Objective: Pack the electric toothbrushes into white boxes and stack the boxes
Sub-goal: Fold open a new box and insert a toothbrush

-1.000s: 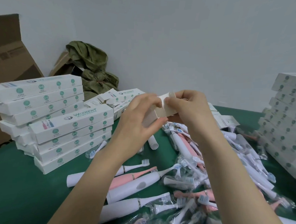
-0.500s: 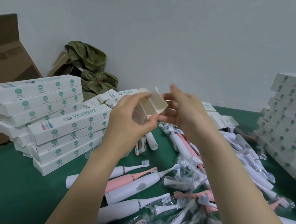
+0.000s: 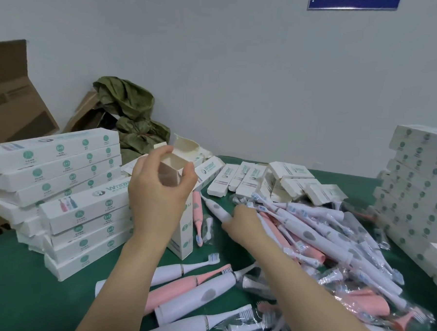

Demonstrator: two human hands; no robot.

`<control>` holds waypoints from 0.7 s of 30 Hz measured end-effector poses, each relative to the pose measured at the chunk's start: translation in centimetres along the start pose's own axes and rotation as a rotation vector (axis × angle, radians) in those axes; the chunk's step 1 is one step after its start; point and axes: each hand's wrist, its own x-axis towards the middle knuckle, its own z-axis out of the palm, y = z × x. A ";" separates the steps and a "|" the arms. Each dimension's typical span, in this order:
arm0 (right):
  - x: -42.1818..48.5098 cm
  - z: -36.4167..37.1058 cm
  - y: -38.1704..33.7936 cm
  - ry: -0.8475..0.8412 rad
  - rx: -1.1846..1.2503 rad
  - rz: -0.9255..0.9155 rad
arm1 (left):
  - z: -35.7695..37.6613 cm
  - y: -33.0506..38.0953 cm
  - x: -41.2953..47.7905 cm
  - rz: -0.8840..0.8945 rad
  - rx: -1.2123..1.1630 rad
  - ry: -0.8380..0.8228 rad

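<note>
Your left hand (image 3: 157, 200) grips the box (image 3: 183, 229) upright, fingers round its open top. Your right hand (image 3: 244, 223) touches a white toothbrush (image 3: 214, 208); whether it grasps cannot be told.

Green-dotted white boxes (image 3: 60, 162), pink and white toothbrushes (image 3: 198, 294), a green table (image 3: 10, 293).

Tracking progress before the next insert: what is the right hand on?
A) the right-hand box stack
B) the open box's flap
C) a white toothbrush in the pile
C: the right hand pinches a white toothbrush at the pile's edge, while the left hand holds the open box.
</note>
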 end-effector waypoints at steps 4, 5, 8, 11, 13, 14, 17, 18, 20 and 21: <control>-1.0 -4.1 -0.4 0.295 0.260 -0.087 | -0.1 0.2 0.2 0.024 0.013 0.019; -1.5 -5.2 -0.4 0.384 0.316 -0.118 | -0.2 0.2 0.1 0.033 0.030 0.019; -3.1 -8.1 0.1 0.623 0.607 -0.149 | -0.1 0.4 -0.5 0.098 0.111 -0.057; -4.5 -11.0 0.9 0.736 1.127 -0.141 | 0.7 0.7 -1.6 0.186 0.300 -0.179; -5.2 -13.1 1.5 0.750 1.397 -0.170 | 1.3 0.8 -1.9 0.198 0.356 -0.237; -5.4 -13.8 1.7 0.734 1.482 -0.184 | 1.6 0.7 -1.9 0.185 0.370 -0.275; -5.5 -14.4 1.5 0.613 1.557 -0.184 | 1.9 0.0 -1.4 0.141 0.415 -0.334; -5.4 -14.3 1.3 0.585 1.529 -0.179 | 2.0 -0.1 -1.2 0.137 0.420 -0.322; -5.2 -13.8 0.7 0.569 1.453 -0.174 | 2.0 0.0 -1.0 0.141 0.422 -0.282; -5.2 -13.6 0.6 0.574 1.416 -0.178 | 1.9 0.1 -1.0 0.145 0.421 -0.264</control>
